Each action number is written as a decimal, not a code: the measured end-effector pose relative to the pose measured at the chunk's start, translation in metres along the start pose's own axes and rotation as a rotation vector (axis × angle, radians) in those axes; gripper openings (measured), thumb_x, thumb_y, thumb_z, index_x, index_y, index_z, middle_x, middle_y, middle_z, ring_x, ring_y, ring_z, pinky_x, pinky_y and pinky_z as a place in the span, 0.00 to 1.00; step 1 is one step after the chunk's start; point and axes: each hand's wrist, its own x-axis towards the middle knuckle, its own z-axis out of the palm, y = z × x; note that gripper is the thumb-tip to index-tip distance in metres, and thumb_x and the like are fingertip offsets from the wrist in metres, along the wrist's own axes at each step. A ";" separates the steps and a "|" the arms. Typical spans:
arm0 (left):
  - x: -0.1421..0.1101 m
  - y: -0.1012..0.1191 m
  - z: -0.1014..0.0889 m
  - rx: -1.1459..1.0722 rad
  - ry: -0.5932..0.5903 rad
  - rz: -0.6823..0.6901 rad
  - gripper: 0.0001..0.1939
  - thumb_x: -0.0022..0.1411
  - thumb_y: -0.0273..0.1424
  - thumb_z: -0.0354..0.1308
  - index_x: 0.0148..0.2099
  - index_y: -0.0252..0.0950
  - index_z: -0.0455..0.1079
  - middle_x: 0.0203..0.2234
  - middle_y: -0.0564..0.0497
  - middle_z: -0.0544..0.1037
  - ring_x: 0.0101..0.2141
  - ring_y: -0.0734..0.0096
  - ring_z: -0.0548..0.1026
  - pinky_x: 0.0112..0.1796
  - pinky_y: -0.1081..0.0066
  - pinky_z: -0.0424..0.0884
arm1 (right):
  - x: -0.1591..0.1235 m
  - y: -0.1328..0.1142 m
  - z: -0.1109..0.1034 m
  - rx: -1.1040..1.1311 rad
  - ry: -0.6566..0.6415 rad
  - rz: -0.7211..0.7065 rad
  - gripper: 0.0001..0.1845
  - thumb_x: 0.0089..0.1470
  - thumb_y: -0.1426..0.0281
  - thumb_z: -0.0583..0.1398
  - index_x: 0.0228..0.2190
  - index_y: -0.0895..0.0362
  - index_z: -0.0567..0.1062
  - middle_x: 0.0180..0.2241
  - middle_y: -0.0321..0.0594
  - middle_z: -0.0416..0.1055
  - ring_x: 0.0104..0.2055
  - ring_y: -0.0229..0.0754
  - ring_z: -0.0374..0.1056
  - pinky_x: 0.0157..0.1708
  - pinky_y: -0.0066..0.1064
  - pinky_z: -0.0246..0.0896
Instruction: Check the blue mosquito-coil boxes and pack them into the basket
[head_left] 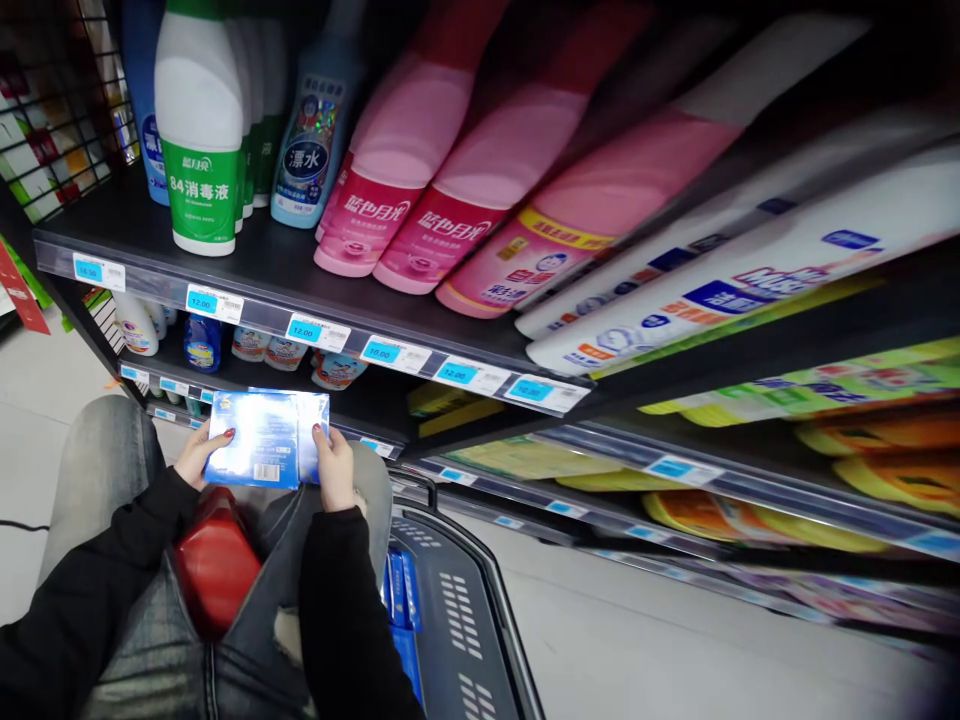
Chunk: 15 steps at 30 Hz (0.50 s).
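Between my two hands is a flat, shiny blue package [262, 435] with a barcode near its lower edge; glare washes out much of its print. My left hand [198, 452] grips its left edge, thumb on the face. On the right end, my right hand [334, 468] pinches it the same way, with the thumb on top and the other fingers mostly hidden behind. The package is held above my lap, in front of the lower shelves. A red object [217, 570] sits between my legs under it.
A dark shopping basket [457, 610] with blue packs [403, 590] stands on the floor at my right. Ahead, a black shelf [300, 265] carries a white-and-green disinfectant bottle [199, 150], pink bottles [375, 200] and price tags. More bottles [202, 343] stand on the shelf below.
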 end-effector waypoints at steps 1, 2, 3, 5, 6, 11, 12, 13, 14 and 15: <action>0.001 0.001 -0.001 -0.018 0.009 0.018 0.24 0.39 0.30 0.69 0.41 0.34 0.69 0.31 0.49 0.79 0.30 0.64 0.77 0.33 0.67 0.71 | -0.003 -0.009 -0.007 -0.094 0.037 -0.026 0.19 0.46 0.54 0.55 0.31 0.57 0.70 0.28 0.42 0.72 0.34 0.47 0.67 0.35 0.34 0.58; 0.002 0.002 -0.002 -0.025 0.022 0.039 0.24 0.39 0.30 0.69 0.41 0.35 0.68 0.31 0.50 0.79 0.30 0.64 0.77 0.34 0.67 0.71 | -0.007 -0.019 -0.012 -0.220 0.072 -0.058 0.17 0.48 0.56 0.54 0.33 0.57 0.70 0.29 0.43 0.72 0.33 0.47 0.68 0.34 0.34 0.57; 0.004 0.003 -0.004 -0.022 0.038 0.061 0.24 0.39 0.30 0.69 0.41 0.35 0.68 0.32 0.50 0.79 0.31 0.64 0.77 0.34 0.66 0.70 | -0.013 -0.030 -0.016 -0.374 0.103 -0.093 0.16 0.50 0.59 0.53 0.35 0.58 0.69 0.29 0.44 0.72 0.33 0.48 0.68 0.33 0.34 0.57; 0.006 0.003 -0.004 0.008 0.071 0.102 0.24 0.38 0.30 0.69 0.40 0.35 0.67 0.32 0.50 0.79 0.32 0.63 0.76 0.35 0.65 0.70 | -0.029 -0.050 -0.017 -0.696 0.142 -0.152 0.14 0.53 0.63 0.52 0.38 0.59 0.68 0.28 0.47 0.72 0.31 0.48 0.68 0.30 0.34 0.56; 0.007 0.002 -0.004 0.028 0.087 0.122 0.24 0.38 0.31 0.69 0.40 0.35 0.66 0.32 0.51 0.78 0.32 0.63 0.76 0.35 0.65 0.70 | -0.038 -0.059 -0.012 -0.822 0.153 -0.168 0.13 0.54 0.64 0.52 0.38 0.60 0.67 0.28 0.48 0.72 0.30 0.49 0.69 0.28 0.34 0.56; -0.001 -0.008 0.009 0.100 0.123 0.181 0.24 0.37 0.32 0.68 0.39 0.37 0.65 0.29 0.53 0.78 0.34 0.62 0.76 0.40 0.63 0.69 | -0.088 -0.072 0.048 -1.093 0.105 -0.362 0.12 0.57 0.72 0.49 0.40 0.61 0.68 0.32 0.54 0.71 0.32 0.52 0.69 0.25 0.35 0.58; -0.004 -0.009 0.011 0.103 0.134 0.188 0.23 0.37 0.33 0.68 0.38 0.38 0.65 0.30 0.53 0.78 0.36 0.61 0.76 0.41 0.62 0.69 | -0.096 -0.070 0.062 -1.096 0.081 -0.390 0.14 0.57 0.74 0.47 0.42 0.62 0.68 0.33 0.56 0.70 0.33 0.52 0.69 0.26 0.36 0.59; -0.007 -0.010 0.012 0.101 0.145 0.194 0.22 0.37 0.33 0.68 0.36 0.39 0.65 0.30 0.53 0.78 0.37 0.60 0.75 0.42 0.62 0.68 | -0.103 -0.068 0.074 -1.094 0.061 -0.409 0.16 0.56 0.77 0.46 0.44 0.64 0.67 0.34 0.58 0.70 0.34 0.53 0.69 0.26 0.37 0.60; -0.009 -0.011 0.012 0.097 0.150 0.194 0.21 0.37 0.33 0.68 0.35 0.40 0.65 0.30 0.52 0.78 0.37 0.59 0.75 0.42 0.62 0.68 | -0.108 -0.066 0.083 -1.088 0.046 -0.418 0.19 0.56 0.79 0.44 0.46 0.66 0.67 0.35 0.61 0.70 0.35 0.54 0.69 0.27 0.38 0.61; -0.011 -0.011 0.012 0.087 0.143 0.189 0.20 0.37 0.33 0.68 0.35 0.40 0.66 0.30 0.52 0.78 0.38 0.58 0.75 0.42 0.62 0.69 | -0.113 -0.066 0.089 -1.076 0.031 -0.428 0.20 0.56 0.80 0.43 0.47 0.68 0.66 0.36 0.63 0.70 0.36 0.55 0.68 0.28 0.40 0.61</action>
